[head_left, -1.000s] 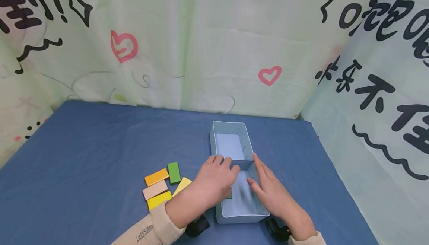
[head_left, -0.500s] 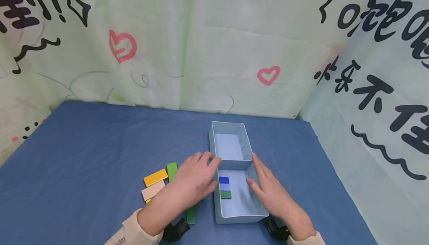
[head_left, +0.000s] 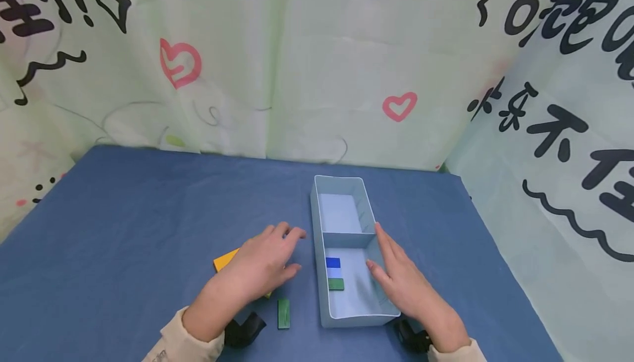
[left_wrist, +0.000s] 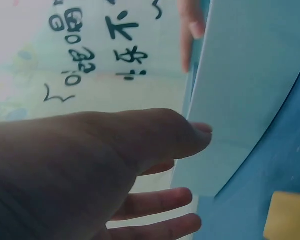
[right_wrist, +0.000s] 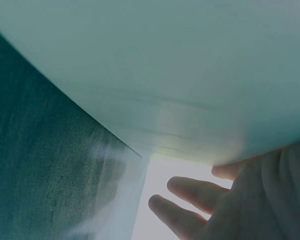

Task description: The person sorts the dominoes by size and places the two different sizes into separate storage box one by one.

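Note:
A light blue two-compartment box (head_left: 327, 310) stands lengthwise right of centre. Blue (head_left: 333, 262), light blue (head_left: 334, 273) and green (head_left: 335, 284) blocks lie along the left side of its near compartment. My right hand (head_left: 411, 288) rests at the right wall, fingers straight along the outside, thumb over the inside. Left of the box, my left hand (head_left: 257, 268) hovers with fingers relaxed and nothing in them. Beneath it show part of an orange block (head_left: 225, 259) and a sliver of yellow block; other blocks there are hidden. A green block (head_left: 283, 313) lies nearer me.
A blue cloth (head_left: 163, 219) covers the table. Pale printed curtains (head_left: 317, 59) hang along the back and sides. Black wrist cameras sit under both wrists, the left one (head_left: 245, 330) close to the green block. The box's far compartment (head_left: 339, 213) shows a bare floor.
My left hand has drawn out of the near compartment and moved left over the loose blocks, uncovering the blocks in the box. My right hand has stayed at the box's right wall.

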`<action>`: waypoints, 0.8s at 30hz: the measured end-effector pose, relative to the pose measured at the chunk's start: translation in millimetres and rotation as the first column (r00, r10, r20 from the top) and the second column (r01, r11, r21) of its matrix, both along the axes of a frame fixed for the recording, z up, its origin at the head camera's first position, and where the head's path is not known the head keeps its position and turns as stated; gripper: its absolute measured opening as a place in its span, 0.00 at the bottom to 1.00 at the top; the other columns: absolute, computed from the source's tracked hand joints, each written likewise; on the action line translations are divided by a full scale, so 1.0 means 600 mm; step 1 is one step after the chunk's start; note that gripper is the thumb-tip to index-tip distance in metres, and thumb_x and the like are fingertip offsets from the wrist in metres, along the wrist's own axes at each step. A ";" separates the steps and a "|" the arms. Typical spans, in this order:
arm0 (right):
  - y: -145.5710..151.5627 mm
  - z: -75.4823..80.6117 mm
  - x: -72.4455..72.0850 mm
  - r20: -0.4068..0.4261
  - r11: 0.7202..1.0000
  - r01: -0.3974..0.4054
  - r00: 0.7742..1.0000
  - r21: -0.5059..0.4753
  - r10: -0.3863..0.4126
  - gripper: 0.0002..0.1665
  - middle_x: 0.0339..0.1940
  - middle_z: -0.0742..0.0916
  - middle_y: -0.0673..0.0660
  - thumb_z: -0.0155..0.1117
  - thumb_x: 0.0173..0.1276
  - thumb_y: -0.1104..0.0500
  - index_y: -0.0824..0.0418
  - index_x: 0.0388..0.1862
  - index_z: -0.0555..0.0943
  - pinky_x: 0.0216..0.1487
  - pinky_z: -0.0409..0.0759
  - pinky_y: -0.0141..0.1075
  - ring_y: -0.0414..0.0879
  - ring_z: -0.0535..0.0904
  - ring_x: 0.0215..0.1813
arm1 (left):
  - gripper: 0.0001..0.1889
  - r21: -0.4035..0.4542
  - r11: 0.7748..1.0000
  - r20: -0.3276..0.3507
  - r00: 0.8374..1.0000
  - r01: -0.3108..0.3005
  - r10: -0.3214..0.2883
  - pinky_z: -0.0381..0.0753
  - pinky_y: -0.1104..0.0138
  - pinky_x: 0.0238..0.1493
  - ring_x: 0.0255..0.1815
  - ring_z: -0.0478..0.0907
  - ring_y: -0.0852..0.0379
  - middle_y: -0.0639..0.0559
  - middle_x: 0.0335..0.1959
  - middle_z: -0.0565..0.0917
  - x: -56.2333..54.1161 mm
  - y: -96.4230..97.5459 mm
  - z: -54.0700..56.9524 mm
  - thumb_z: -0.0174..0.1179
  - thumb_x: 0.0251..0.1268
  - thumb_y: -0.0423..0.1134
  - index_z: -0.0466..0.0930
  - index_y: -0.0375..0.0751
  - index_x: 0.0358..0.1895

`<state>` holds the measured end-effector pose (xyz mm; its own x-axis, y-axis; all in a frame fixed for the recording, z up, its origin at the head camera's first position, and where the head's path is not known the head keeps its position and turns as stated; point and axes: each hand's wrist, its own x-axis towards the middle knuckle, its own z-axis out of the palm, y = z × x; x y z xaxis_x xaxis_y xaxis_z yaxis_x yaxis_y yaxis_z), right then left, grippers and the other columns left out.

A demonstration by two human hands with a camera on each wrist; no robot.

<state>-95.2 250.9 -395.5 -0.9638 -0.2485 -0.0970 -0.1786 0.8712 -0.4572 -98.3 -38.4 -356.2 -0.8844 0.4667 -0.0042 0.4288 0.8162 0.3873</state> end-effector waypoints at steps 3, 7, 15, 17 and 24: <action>0.001 0.002 -0.002 -0.018 1.000 -0.009 1.000 -0.002 0.009 0.44 0.81 0.56 0.65 0.49 0.79 0.46 0.50 0.83 0.39 0.69 0.60 0.68 0.66 0.54 0.79 | 0.27 0.019 1.000 0.043 0.999 -0.013 0.012 0.75 0.61 0.32 0.46 0.74 0.52 0.48 0.51 0.77 -0.002 -0.009 0.006 0.69 0.62 0.42 0.72 0.47 0.63; 0.002 0.003 -0.002 -0.010 1.000 -0.011 1.000 0.000 0.011 0.44 0.81 0.55 0.65 0.48 0.80 0.45 0.50 0.83 0.38 0.70 0.59 0.68 0.66 0.53 0.79 | 0.26 0.011 0.999 0.083 0.996 0.031 -0.032 0.74 0.62 0.32 0.39 0.72 0.53 0.48 0.46 0.76 0.000 -0.013 0.008 0.70 0.61 0.39 0.71 0.44 0.62; 0.003 0.004 -0.003 -0.007 1.000 -0.008 1.000 0.002 0.008 0.44 0.81 0.55 0.66 0.47 0.80 0.45 0.51 0.83 0.38 0.69 0.59 0.69 0.68 0.53 0.79 | 0.23 -0.104 0.988 0.264 0.961 0.117 -0.086 0.75 0.65 0.34 0.33 0.72 0.57 0.50 0.41 0.76 0.007 0.007 0.001 0.73 0.57 0.43 0.74 0.47 0.54; 0.003 0.002 -0.003 0.000 1.000 -0.008 1.000 0.002 0.008 0.44 0.81 0.55 0.66 0.47 0.80 0.45 0.51 0.83 0.38 0.69 0.59 0.69 0.68 0.53 0.79 | 0.24 -0.159 0.980 0.279 0.957 0.121 -0.073 0.76 0.64 0.34 0.32 0.73 0.58 0.50 0.41 0.77 0.009 0.013 -0.003 0.74 0.56 0.44 0.75 0.47 0.53; 0.001 0.002 -0.002 -0.054 0.998 -0.031 0.998 0.050 0.034 0.44 0.81 0.56 0.65 0.49 0.79 0.46 0.56 0.83 0.42 0.71 0.56 0.67 0.66 0.52 0.80 | 0.33 -0.292 0.948 0.258 0.965 0.128 -0.051 0.82 0.59 0.32 0.39 0.81 0.53 0.44 0.51 0.81 0.022 0.031 -0.020 0.77 0.49 0.49 0.76 0.43 0.59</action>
<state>-96.2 251.4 -394.5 -0.9595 -0.2758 -0.0570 -0.2307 0.8858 -0.4027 -84.9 -19.5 -368.1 -0.7926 0.4860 -0.3682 0.4295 0.8737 0.2285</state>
